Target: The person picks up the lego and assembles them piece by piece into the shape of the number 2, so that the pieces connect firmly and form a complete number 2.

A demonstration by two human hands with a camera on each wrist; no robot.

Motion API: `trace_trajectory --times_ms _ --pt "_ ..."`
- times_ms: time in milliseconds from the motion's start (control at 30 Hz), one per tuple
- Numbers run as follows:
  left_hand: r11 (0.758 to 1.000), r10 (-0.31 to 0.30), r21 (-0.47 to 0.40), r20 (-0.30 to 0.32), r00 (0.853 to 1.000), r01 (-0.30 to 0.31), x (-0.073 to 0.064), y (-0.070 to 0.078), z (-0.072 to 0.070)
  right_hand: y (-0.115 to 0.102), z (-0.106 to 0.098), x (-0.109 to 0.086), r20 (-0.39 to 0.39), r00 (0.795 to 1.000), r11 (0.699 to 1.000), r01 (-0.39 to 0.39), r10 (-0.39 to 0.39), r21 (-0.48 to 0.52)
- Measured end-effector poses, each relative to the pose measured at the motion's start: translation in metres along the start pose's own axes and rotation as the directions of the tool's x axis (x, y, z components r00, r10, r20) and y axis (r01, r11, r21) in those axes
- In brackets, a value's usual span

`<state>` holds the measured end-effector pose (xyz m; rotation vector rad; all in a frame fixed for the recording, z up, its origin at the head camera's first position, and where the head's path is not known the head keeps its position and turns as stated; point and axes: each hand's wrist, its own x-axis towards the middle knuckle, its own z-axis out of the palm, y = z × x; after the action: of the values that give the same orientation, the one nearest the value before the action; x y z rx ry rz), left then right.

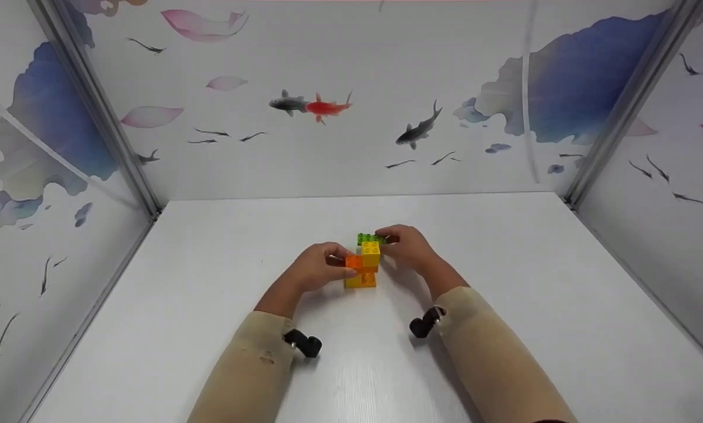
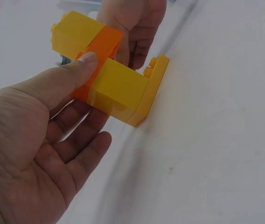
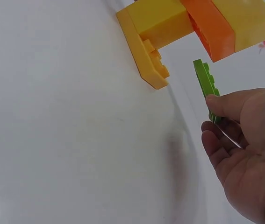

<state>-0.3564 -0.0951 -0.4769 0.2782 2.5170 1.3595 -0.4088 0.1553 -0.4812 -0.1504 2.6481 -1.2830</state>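
A stack of toy building bricks stands on the white table (image 1: 351,364). It has a flat orange-yellow plate (image 3: 141,51) at the bottom, a yellow brick (image 2: 118,86) on one end of that, an orange brick (image 2: 105,44) across it and another yellow brick (image 1: 370,255) on top. My left hand (image 1: 315,269) grips the stack at the orange brick, thumb on the near side and fingers behind. Just beyond the stack, my right hand (image 1: 410,247) pinches a thin green studded brick (image 3: 205,79) by one end. In the right wrist view, a gap shows between the green brick and the stack.
White panels (image 1: 351,158) printed with fish, petals and blue shapes rise at the back and both sides, with metal posts (image 1: 101,111) at the corners. A small black camera mount (image 1: 304,343) sits on the left sleeve, another (image 1: 426,323) on the right.
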Motion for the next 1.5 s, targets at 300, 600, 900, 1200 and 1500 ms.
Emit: trace_trajectory --times_ms 300,600,900,1200,1500 --pt "1.0 -0.003 0.004 0.0 1.0 0.003 0.0 0.001 0.001 -0.001 -0.011 -0.013 -0.051 0.998 1.0 0.025 -0.025 0.004" --pt "1.0 -0.008 0.005 0.0 1.0 0.008 0.0 0.001 0.002 -0.005 -0.016 -0.022 -0.075 0.995 0.998 0.063 -0.062 0.015" --pt "1.0 -0.007 -0.001 0.006 1.0 0.007 0.001 0.001 0.003 -0.016 -0.031 -0.036 -0.099 0.987 0.991 0.133 -0.13 0.022" --pt "1.0 -0.013 0.003 0.007 1.0 0.013 0.001 0.0 0.001 -0.029 -0.041 -0.05 -0.068 0.98 0.98 0.192 -0.189 0.053" --pt "1.0 -0.007 0.005 0.006 1.0 0.007 -0.001 0.001 0.0 -0.041 -0.037 -0.06 -0.035 0.961 0.958 0.275 -0.273 0.08"
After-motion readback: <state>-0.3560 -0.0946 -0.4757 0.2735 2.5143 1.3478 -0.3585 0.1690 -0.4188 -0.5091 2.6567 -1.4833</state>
